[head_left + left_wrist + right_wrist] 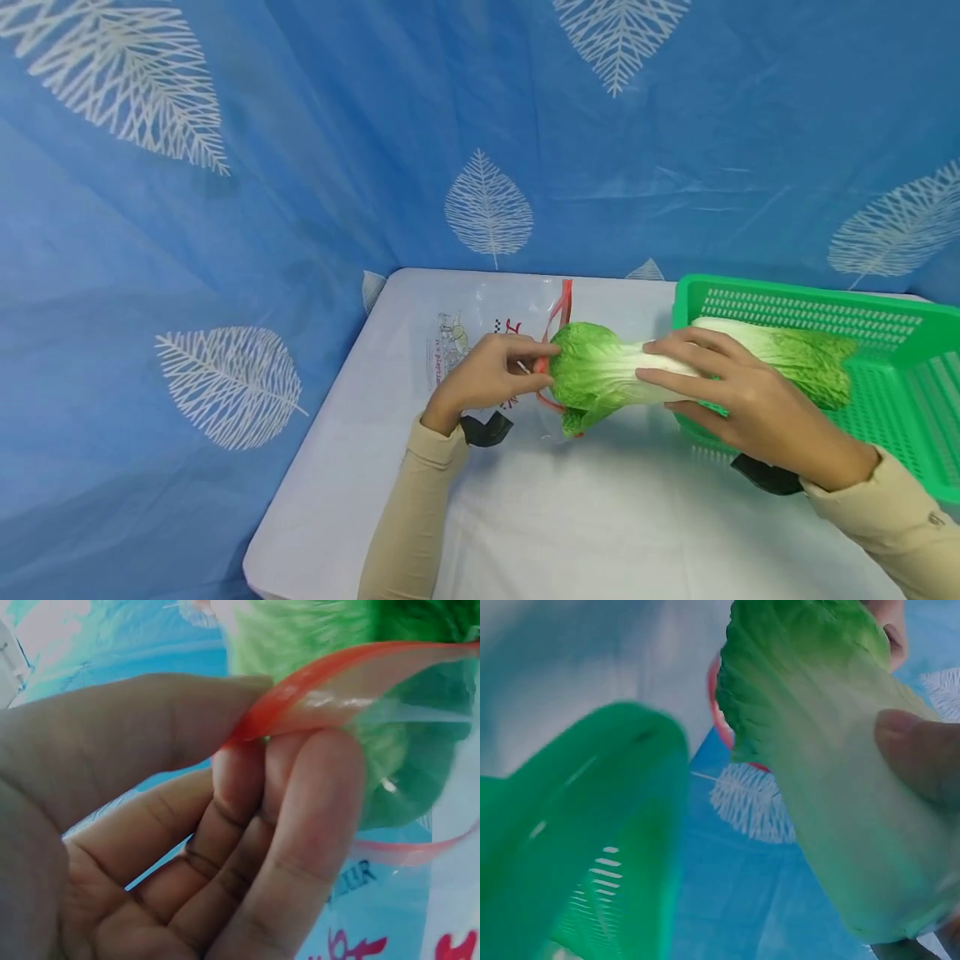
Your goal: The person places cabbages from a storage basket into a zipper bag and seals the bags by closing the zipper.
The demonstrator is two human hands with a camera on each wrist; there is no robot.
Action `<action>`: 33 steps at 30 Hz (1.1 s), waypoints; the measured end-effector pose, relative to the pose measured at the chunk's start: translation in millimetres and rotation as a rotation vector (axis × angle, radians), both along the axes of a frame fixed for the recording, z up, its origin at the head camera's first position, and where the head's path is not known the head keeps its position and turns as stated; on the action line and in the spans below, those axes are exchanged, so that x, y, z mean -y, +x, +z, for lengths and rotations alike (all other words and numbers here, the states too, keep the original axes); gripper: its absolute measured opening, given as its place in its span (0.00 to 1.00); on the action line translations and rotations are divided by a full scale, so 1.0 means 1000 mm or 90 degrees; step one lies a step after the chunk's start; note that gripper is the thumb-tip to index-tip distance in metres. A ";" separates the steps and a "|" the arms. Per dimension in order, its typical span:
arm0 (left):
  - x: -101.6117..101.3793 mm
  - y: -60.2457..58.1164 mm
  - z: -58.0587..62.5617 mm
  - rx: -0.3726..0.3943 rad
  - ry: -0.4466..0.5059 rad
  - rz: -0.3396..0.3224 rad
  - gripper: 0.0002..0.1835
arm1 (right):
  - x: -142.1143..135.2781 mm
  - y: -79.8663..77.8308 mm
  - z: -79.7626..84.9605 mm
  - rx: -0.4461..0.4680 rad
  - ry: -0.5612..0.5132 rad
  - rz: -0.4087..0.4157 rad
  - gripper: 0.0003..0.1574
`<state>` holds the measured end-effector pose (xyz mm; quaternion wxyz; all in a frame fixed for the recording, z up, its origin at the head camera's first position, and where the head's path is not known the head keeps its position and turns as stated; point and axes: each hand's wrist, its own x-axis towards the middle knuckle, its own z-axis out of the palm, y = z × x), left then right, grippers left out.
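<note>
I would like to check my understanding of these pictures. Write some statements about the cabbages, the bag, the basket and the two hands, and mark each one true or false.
1. The right hand holds a napa cabbage by its white stalk part. True.
2. A second napa cabbage lies in the green basket. True.
3. The left hand grips the basket. False: it pinches the red edge of a clear plastic bag.
4. The held cabbage's leafy end points toward the basket. False: toward the bag.

Clear bag (480, 307) | small print (439, 365) "it's play…" | dark letters (355, 877) "UR" | red lettering (454, 948) unclear
</note>
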<state>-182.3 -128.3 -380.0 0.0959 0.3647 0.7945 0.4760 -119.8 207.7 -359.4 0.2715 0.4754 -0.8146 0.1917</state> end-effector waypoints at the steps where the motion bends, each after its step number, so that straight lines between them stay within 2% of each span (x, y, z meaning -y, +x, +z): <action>1: 0.000 0.000 -0.001 -0.002 -0.001 0.003 0.22 | -0.001 -0.002 -0.002 0.011 -0.002 0.013 0.35; 4: 0.001 0.000 -0.001 -0.003 -0.001 -0.002 0.22 | -0.003 -0.006 -0.008 0.067 -0.014 0.053 0.33; 6: 0.000 0.000 -0.001 0.000 0.003 -0.017 0.22 | -0.006 -0.010 -0.009 0.138 -0.024 0.072 0.29; 8: 0.000 0.002 0.001 0.014 0.020 -0.047 0.22 | -0.009 -0.017 -0.008 0.213 -0.039 0.085 0.30; 10: 0.000 0.004 0.002 0.032 0.044 -0.088 0.22 | -0.012 -0.024 -0.006 0.285 -0.052 0.093 0.36; 12: 0.000 0.006 0.004 0.050 0.065 -0.132 0.23 | -0.014 -0.031 -0.004 0.330 -0.062 0.086 0.44; 14: 0.000 0.007 0.004 0.068 0.076 -0.157 0.23 | -0.013 -0.035 -0.005 0.350 -0.071 0.052 0.45; 15: 0.000 0.008 0.004 0.072 0.082 -0.159 0.23 | -0.012 -0.036 -0.005 0.354 -0.075 0.019 0.44; 18: 0.000 0.006 0.001 0.077 0.099 -0.130 0.24 | -0.007 -0.033 -0.009 0.395 -0.099 -0.106 0.40; 20: 0.001 0.004 -0.001 0.076 0.112 -0.106 0.24 | -0.004 -0.028 -0.010 0.443 -0.113 -0.176 0.36; 23: 0.004 0.000 -0.003 0.073 0.122 -0.091 0.25 | -0.003 -0.024 -0.007 0.532 -0.142 -0.232 0.33; 25: 0.005 -0.003 -0.004 0.063 0.120 -0.086 0.24 | -0.006 -0.024 -0.003 0.603 -0.179 -0.232 0.32; 30: 0.005 -0.005 -0.002 0.027 0.123 -0.068 0.05 | -0.014 -0.034 -0.001 0.781 -0.304 -0.175 0.33; 32: 0.004 -0.004 -0.001 0.026 0.134 -0.048 0.06 | -0.015 -0.035 -0.004 0.821 -0.321 -0.154 0.34; 33: 0.004 -0.003 -0.001 0.029 0.142 -0.030 0.09 | -0.014 -0.035 -0.006 0.829 -0.320 -0.152 0.35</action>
